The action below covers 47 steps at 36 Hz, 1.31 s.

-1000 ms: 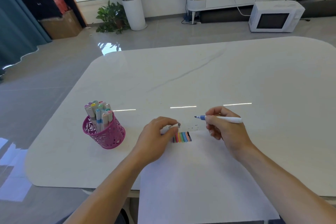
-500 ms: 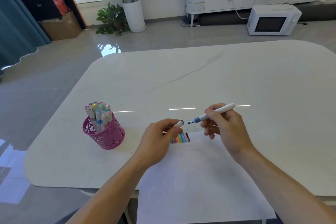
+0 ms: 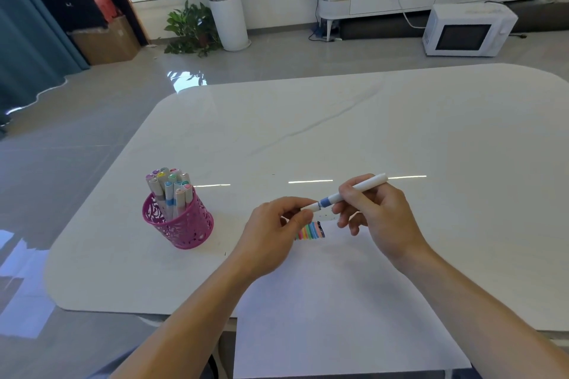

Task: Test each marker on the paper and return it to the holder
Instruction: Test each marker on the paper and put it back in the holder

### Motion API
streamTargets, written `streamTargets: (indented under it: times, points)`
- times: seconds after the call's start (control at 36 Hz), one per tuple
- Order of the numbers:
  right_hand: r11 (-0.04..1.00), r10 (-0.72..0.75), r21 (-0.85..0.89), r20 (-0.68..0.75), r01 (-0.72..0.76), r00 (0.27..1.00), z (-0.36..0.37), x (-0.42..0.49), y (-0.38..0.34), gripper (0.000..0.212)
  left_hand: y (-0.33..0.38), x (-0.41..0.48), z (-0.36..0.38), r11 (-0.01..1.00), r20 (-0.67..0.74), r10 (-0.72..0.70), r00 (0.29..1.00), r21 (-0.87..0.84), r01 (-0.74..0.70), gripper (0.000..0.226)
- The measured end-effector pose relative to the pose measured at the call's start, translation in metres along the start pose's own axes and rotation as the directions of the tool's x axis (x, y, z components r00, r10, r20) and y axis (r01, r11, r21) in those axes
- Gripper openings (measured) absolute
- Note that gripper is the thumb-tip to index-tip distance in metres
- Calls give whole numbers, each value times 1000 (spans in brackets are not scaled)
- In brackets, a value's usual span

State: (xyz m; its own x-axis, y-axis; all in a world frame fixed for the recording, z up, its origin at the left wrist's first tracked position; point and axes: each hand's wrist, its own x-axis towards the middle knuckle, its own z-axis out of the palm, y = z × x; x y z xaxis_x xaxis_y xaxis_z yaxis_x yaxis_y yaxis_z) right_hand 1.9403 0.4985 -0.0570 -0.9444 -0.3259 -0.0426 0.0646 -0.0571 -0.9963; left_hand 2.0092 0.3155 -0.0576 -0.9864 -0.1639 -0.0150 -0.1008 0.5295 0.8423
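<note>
Capping a blue marker above the paper.

The right hand (image 3: 380, 218) grips a white marker (image 3: 354, 193) with a blue band by its barrel, fingers closed around it, the marker tilted with its back end up and to the right. The left hand (image 3: 274, 237) pinches the white cap (image 3: 311, 207) between thumb and fingertips, and the cap meets the marker's blue end; whether it is fully seated cannot be told. Both hands hover just above the far edge of the white paper (image 3: 338, 301), which lies on the white worktop (image 3: 308, 132). A row of short coloured test strokes (image 3: 311, 231) sits on the paper under the hands. To the left, well apart, the pink holder (image 3: 181, 223) stands upright with the other markers (image 3: 171, 191) in it.
</note>
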Motion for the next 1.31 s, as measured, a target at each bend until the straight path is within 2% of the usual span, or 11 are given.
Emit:
streamTargets:
  times: [0.19, 0.31, 0.44, 0.72, 0.89, 0.97, 1.11, 1.22, 1.31]
  points:
    - [1000, -14, 18, 40, 13, 999, 0, 2, -1, 19, 0, 2, -2, 999, -20, 8, 1000, -36, -9, 19]
    - [998, -2, 64, 63, -2, 998, 2, 0, -1, 15, 3, 3, -2, 999, -63, 29, 998, -11, -30, 18]
    - [990, 7, 137, 57, -15, 998, 7, 1, -1, 21, 6, 5, -3, 997, -108, 76, 991, -1, -76, 18]
    - [976, 64, 204, 52, -73, 997, 9, -2, 4, 21, 9, 1, -3, 994, -125, 105, 987, 50, -100, 18]
    - [972, 127, 184, 111, -146, 986, 10, -1, -3, 24, 4, 2, -15, 996, -128, 45, 991, -73, -54, 14]
    - [970, 183, 152, 74, -192, 980, 8, -1, -2, 26, 4, -1, -21, 978, -194, 1, 981, -204, -42, 16]
    - [962, 275, 31, -88, -273, 958, -4, -2, 8, 23, 9, -8, -37, 916, -314, -36, 949, -390, -94, 12]
    - [949, 291, -81, -140, -304, 946, -15, -7, 17, 17, 12, -17, -51, 908, -429, -41, 902, -393, -146, 9]
    - [937, 246, -217, -151, -275, 958, -18, -11, 21, 15, 13, -27, -63, 920, -510, -13, 860, -343, -190, 10]
